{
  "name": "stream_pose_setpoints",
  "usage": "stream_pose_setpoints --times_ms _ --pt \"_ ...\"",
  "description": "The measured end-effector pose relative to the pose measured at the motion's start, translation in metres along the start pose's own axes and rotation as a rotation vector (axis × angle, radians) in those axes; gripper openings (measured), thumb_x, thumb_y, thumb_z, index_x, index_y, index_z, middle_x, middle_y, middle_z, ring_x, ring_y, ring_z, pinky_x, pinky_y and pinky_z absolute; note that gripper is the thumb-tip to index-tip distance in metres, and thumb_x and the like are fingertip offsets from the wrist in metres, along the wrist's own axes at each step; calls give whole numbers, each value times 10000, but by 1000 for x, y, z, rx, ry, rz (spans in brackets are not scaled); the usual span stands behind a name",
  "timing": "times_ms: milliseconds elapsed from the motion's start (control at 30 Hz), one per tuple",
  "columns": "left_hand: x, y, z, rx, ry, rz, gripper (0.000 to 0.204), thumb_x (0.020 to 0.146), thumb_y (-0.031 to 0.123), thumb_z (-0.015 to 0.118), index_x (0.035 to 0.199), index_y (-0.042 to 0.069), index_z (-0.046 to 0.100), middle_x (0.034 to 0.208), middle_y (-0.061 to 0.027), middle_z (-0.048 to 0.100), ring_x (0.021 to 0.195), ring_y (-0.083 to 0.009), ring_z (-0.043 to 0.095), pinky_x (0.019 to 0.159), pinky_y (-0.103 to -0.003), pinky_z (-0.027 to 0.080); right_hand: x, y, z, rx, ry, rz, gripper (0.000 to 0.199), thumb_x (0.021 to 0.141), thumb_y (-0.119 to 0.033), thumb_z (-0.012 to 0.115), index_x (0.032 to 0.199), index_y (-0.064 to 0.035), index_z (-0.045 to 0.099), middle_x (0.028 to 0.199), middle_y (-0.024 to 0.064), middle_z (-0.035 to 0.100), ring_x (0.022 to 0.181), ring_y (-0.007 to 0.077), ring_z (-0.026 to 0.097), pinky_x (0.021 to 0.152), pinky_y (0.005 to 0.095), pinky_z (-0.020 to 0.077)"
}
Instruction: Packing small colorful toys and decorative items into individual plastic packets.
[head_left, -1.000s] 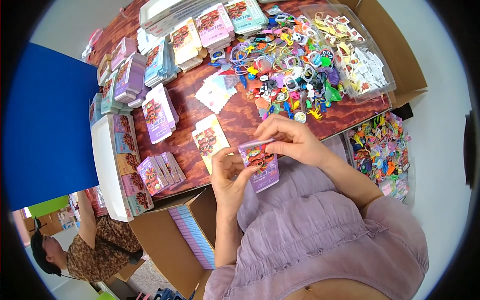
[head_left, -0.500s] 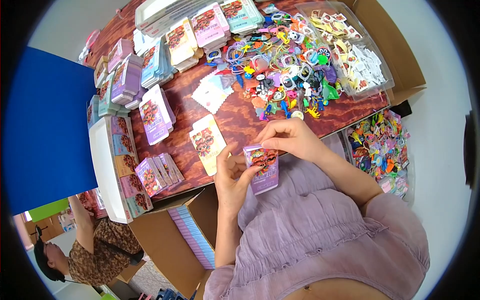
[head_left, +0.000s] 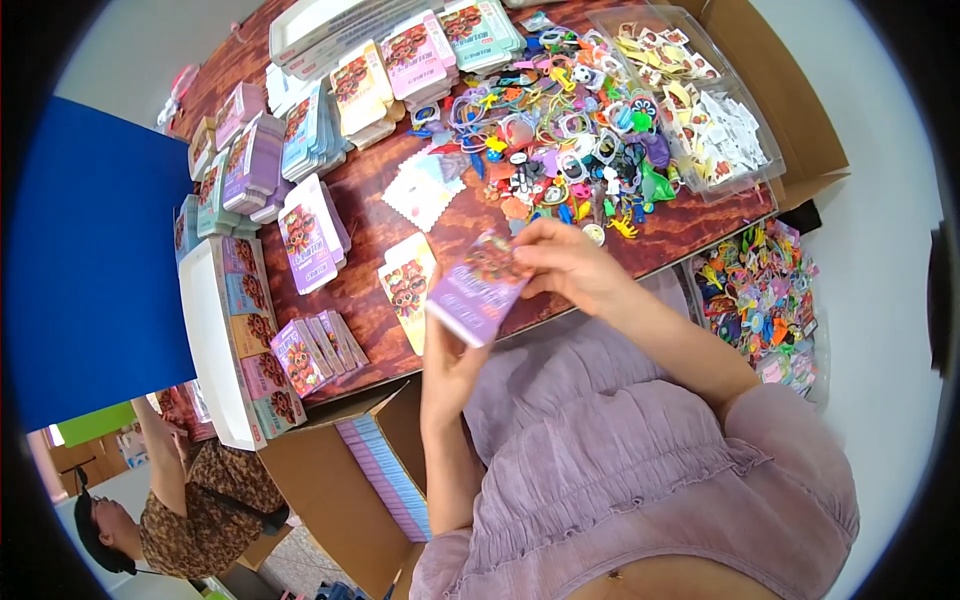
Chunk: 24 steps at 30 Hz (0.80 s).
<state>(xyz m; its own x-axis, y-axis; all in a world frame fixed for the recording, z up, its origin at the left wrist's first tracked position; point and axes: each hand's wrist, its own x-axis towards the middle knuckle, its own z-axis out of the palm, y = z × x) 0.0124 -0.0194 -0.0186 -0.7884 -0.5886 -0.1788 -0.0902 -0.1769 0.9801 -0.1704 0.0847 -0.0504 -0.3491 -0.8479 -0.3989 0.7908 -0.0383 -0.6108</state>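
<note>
A small purple printed carton (head_left: 472, 300) is tilted in the air at the table's near edge, slightly blurred. From below and behind, my left hand (head_left: 448, 372) supports it, most of its fingers hidden by the carton. The thumb and fingertips of my right hand (head_left: 575, 268) pinch the carton's upper right edge. Just left of it, partly covered, a flat yellow carton (head_left: 405, 290) lies on the table. Further left is a stack of flat purple cartons (head_left: 308, 240), with a row of small filled-out purple boxes (head_left: 318, 350) nearer me.
Colourful small toys and bands (head_left: 570, 140) are heaped at the back right, beside a clear tray (head_left: 778, 165) of small printed pieces. Stacked flat cartons (head_left: 365, 85) line the back. A white display box (head_left: 205, 340) and an open cardboard box (head_left: 320, 470) are at left. Another person (head_left: 210, 480) works there.
The purple carton has moved up and left and turned, its bottom end now tilted toward the left. My left hand has slid beneath it; my right hand is slightly lower.
</note>
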Motion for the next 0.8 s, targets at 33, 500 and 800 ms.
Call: stream_pose_setpoints --times_ms 33,500,800 --pt "2 -8 4 164 76 116 885 810 -33 710 1537 48 213 1499 -149 382 1330 -255 454 1074 -366 407 5 10 7 -13 -33 15 158 924 -124 656 1043 -38 599 947 55 646 852 144 661 692 301 579" --pt "12 -6 -11 802 277 111 782 707 171 862 1342 -73 475 1254 -183 567 1120 -271 594 939 -370 482 191 -28 85 -2137 -383 -723 451 788 -78 651 1235 -95 592 1306 131 558 1221 323 495 1010 486 377" --pt "13 -6 -22 746 256 58 776 696 247 868 1316 -41 502 1156 -187 577 1079 -331 573 929 -419 468 160 -47 68 -2130 -425 -535 534 662 -274 834 1105 -65 620 1159 127 565 1145 307 504 945 436 405"
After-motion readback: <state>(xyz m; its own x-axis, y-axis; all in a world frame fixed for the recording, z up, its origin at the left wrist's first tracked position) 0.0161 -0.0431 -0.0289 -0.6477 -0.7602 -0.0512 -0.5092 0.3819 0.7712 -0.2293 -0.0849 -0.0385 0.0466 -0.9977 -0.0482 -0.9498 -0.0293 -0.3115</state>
